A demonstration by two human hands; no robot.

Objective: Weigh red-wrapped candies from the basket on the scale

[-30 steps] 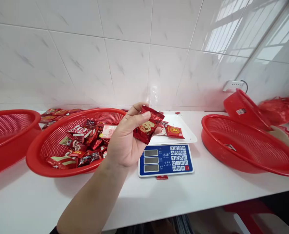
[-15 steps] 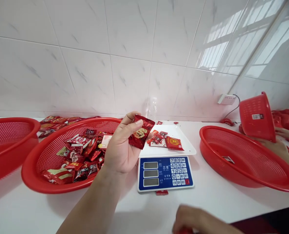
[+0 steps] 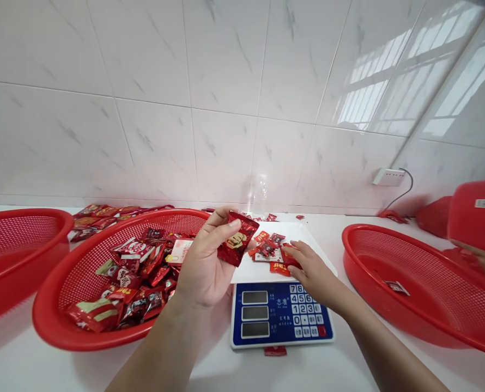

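Observation:
My left hand [image 3: 210, 256] is closed on a dark red snack packet [image 3: 237, 238] with gold print, thumb across its front, held up just left of the scale's tray. My right hand [image 3: 311, 269] reaches over the white tray [image 3: 246, 270] of the scale. Its fingers curl over a red packet [image 3: 288, 255], which they partly hide. Beside its thumb lies an orange-red packet [image 3: 280, 268]. Several small red wrapped sweets [image 3: 267, 247] lie on the tray left of these fingers. The scale's blue keypad panel [image 3: 281, 313] faces me, with some keys behind my right hand.
A red basket [image 3: 54, 305] full of mixed snack packets stands at left, another red basket [image 3: 25, 250] beyond it. At right is a red basket [image 3: 373, 256] with a label inside. A person's hand [image 3: 482, 261] holds a red container [image 3: 477, 218] there. More packets [image 3: 103, 218] lie by the wall.
My right hand has moved up from the bottom edge onto the tray, where an orange-red packet now shows. My left hand still holds its packet. The other person's red container has shifted right.

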